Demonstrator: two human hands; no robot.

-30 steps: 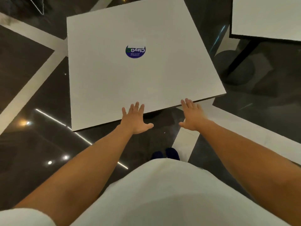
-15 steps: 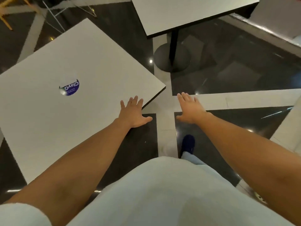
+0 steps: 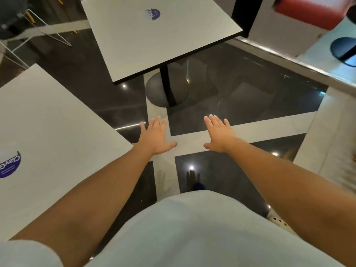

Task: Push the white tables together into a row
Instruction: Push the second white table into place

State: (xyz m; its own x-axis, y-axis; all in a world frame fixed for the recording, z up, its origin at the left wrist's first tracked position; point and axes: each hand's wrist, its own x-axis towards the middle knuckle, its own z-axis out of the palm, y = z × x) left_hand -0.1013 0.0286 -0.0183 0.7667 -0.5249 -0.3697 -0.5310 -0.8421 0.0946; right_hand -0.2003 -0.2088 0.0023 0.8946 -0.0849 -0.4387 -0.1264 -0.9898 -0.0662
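Two square white tables are in view. One white table (image 3: 50, 135) with a blue round sticker fills the left side. A second white table (image 3: 154, 45) with the same sticker stands ahead on a black post and round grey base. A strip of dark floor separates them. My left hand (image 3: 155, 138) is stretched forward, palm down, fingers spread, just past the left table's right corner and touching nothing. My right hand (image 3: 219, 134) is held out the same way over the floor, empty. Both hands are short of the far table's near edge.
The floor is glossy dark tile with white bands. A white wire chair frame (image 3: 34, 33) stands at the back left. A red seat (image 3: 310, 11) and a raised white ledge (image 3: 289, 60) run along the right. A pale bench edge (image 3: 327, 143) lies at the right.
My view has swung right: the stickered table slid to the left edge and the second table came to the centre. Both hands came off the first table and now hover over the floor.
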